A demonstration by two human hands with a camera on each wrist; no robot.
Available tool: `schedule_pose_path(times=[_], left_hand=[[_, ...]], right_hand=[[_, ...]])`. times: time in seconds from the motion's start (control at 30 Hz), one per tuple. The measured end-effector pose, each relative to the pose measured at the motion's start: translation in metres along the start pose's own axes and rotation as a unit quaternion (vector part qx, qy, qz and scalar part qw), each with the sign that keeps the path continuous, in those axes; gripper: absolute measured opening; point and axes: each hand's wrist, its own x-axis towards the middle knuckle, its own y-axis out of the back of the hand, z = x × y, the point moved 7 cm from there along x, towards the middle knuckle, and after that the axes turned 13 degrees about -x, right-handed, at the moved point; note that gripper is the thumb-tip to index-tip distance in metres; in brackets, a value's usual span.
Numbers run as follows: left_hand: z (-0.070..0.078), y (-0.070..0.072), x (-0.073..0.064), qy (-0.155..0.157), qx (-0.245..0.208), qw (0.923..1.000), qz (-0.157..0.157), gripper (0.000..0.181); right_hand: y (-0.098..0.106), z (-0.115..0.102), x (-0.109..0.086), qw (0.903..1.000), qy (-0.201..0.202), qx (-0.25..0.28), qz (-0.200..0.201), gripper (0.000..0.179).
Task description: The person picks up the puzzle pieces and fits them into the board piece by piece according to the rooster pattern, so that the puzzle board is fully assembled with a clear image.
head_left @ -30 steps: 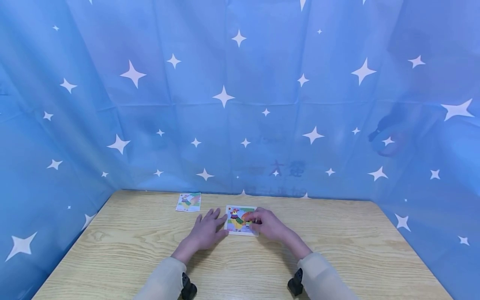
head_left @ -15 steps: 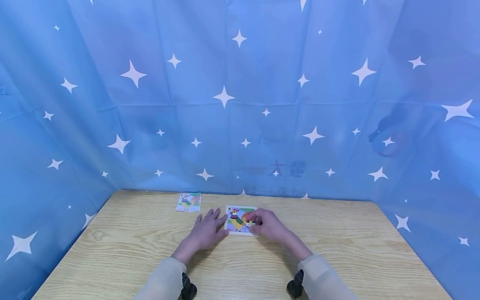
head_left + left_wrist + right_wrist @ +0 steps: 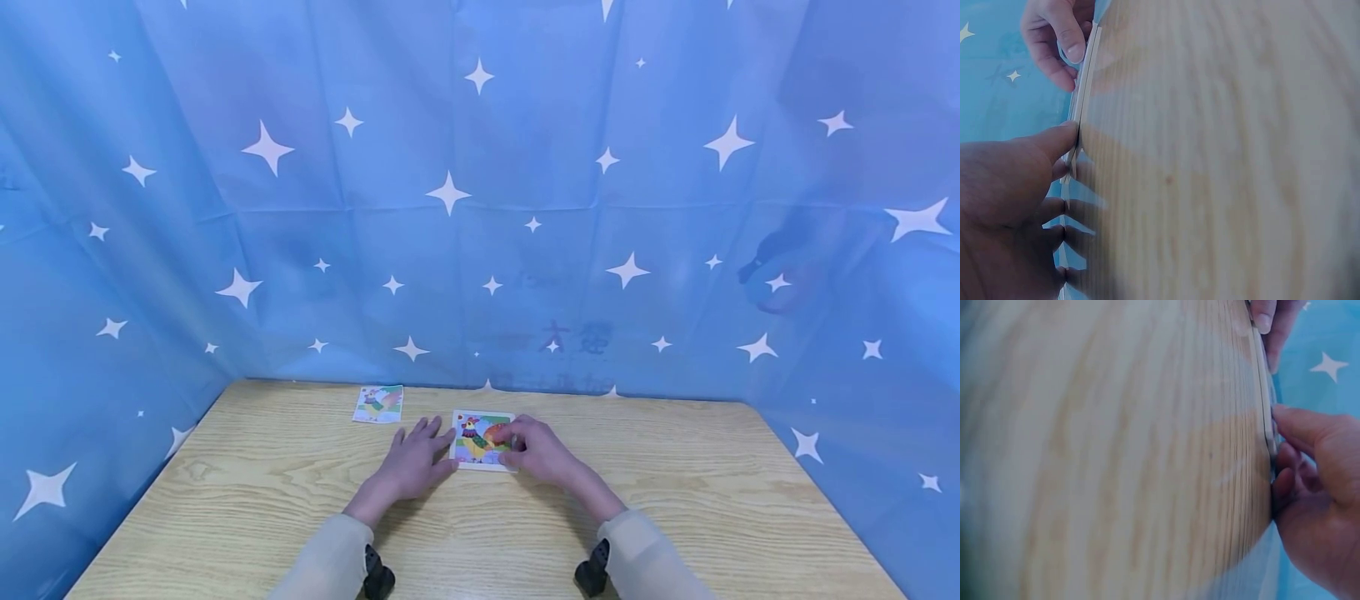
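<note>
At frame centre on the surface [image 3: 675, 517], the rooster puzzle board [image 3: 480, 440] lies under the flat, open left hand [image 3: 411, 463] while the right hand [image 3: 538, 450] pinches a piece; uneven pressure might skid the board.

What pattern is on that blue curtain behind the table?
White four-pointed stars on the blue curtain, clearest in the head view.

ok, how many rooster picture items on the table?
2. A puzzle board sits mid-table between the left hand and right hand; a smaller picture card lies apart at back left. Loose pieces under the hands could be hidden.
</note>
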Motion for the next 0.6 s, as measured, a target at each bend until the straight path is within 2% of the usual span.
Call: schedule_pose_path(times=[0.4, 0.6], left_hand=[[-0.0014, 0.0005, 0.0006, -0.005, 0.001, 1.0000, 0.001, 0.055], [0.0004, 0.0009, -0.0006, -0.002, 0.000, 1.0000, -0.005, 0.054]], right_hand=[[0.0032, 0.0050, -0.0047, 0.9997, -0.005, 0.008, 0.024, 0.022], [0.0037, 0.0031, -0.0085, 0.9998, 0.007, 0.018, -0.002, 0.027]])
